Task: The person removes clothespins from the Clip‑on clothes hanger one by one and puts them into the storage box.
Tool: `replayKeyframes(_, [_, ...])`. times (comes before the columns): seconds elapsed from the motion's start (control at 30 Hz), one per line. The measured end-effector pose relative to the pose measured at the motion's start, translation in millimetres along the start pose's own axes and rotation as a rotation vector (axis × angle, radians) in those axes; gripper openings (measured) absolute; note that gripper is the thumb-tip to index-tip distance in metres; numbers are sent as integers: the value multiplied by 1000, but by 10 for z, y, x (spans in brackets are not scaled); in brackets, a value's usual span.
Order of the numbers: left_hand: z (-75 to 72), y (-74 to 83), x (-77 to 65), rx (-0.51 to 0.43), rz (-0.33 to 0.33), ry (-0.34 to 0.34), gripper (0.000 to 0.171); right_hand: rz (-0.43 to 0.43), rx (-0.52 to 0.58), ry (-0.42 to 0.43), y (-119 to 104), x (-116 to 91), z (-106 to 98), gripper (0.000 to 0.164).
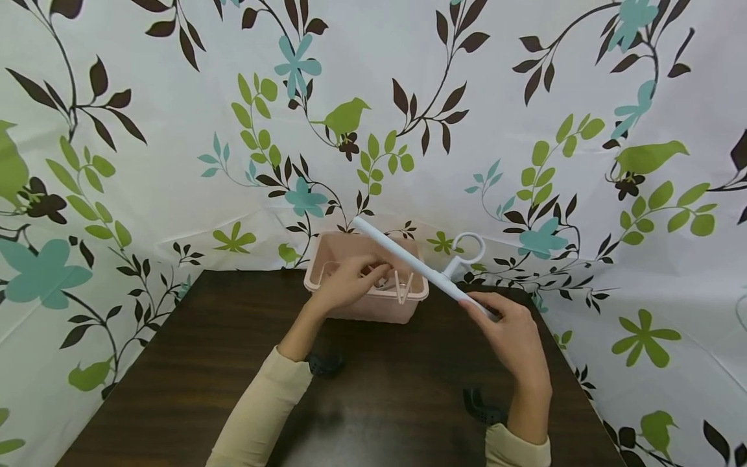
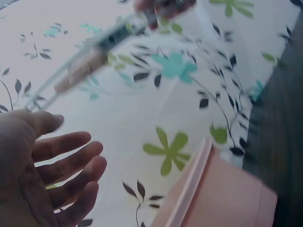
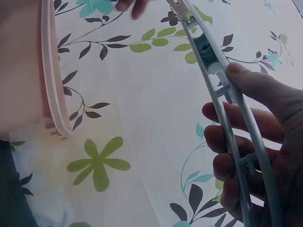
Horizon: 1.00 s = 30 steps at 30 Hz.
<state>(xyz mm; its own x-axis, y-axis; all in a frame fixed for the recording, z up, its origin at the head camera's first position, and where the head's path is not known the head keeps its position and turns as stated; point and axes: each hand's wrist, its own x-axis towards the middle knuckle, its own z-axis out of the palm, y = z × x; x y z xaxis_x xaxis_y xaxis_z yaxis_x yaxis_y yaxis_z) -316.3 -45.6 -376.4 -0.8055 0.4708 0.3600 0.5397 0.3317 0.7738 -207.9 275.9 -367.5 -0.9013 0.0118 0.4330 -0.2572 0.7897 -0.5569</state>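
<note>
My right hand grips a slim, pale blue clothes hanger near its lower end. Its round hook points up and to the right, and the bar slants up to the left. In the right wrist view, the thumb and curled fingers hold the hanger's two thin rails, with a bluish-green part between them. My left hand is over the pink basket, its fingers loosely bent and apart with nothing between them in the left wrist view. A pale pink clothespin-like clip overlaps the basket's front rim.
The basket stands toward the back edge of a dark wooden table. White cloth patterned with leaves, birds and flowers hangs behind and beside the table. A black wrist mount shows beside the right wrist.
</note>
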Motion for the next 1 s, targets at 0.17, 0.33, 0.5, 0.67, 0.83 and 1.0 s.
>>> replayKeyframes(0.17, [107, 111, -86, -161, 28, -29, 45, 4, 5, 17, -9, 4, 34, 31])
replayKeyframes(0.33, [191, 168, -142, -170, 41, -42, 46, -13, 31, 40, -27, 6, 110, 27])
replayKeyframes(0.5, [257, 189, -175, -185, 37, -7, 34, -34, 33, 66, -53, 29, 155, 24])
replayKeyframes(0.67, [311, 199, -209, -233, 15, 13, 27, -30, 22, 76, -61, 23, 163, 26])
replayKeyframes(0.83, [332, 173, -215, -268, 22, 8, 26, -38, 16, 100, -51, 20, 159, 25])
replayKeyframes(1.0, [327, 146, -217, -309, 35, -3, 27, -58, 19, 103, -35, 35, 151, 23])
